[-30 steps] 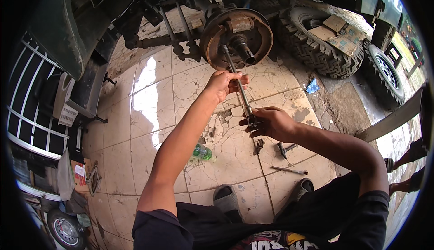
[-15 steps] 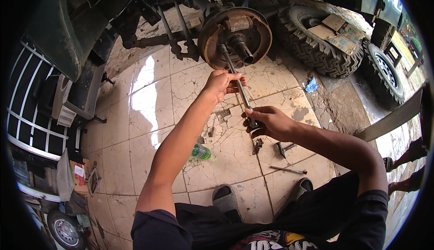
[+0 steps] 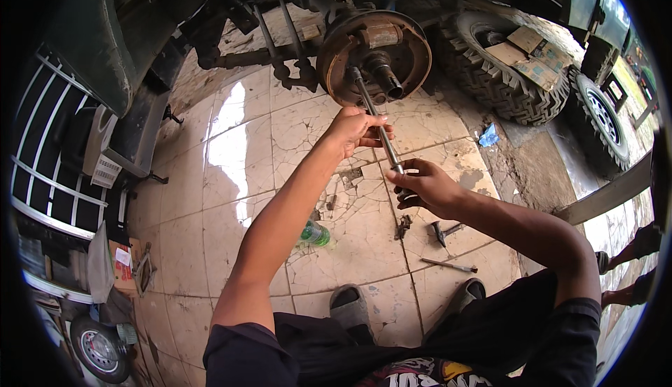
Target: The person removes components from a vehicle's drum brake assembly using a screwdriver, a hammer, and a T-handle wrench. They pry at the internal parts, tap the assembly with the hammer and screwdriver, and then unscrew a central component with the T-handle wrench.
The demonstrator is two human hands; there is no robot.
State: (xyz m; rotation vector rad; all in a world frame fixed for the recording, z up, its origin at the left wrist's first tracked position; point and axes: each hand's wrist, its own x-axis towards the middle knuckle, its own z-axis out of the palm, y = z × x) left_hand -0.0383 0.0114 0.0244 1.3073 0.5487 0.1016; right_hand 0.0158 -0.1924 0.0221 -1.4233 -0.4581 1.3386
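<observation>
gripping a slim, shiny metal bar (image 3: 390, 150); left hand (image 3: 355, 132) mid-length; right hand (image 3: 430, 190) at its lower end

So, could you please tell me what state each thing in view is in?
Metal bar: slanting, held
Left hand: gripping metal bar
Right hand: gripping metal bar
Hub assembly: exposed, rusty
Hammer: lying on tiles
Brush-like tool: lying flat
Green bottle: partly hidden
Large tyre: bearing cardboard

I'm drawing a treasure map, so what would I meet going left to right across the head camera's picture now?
Small wheel at lower left → green bottle → left hand → right hand → blue crumpled scrap → upright wheel on the right.
</observation>
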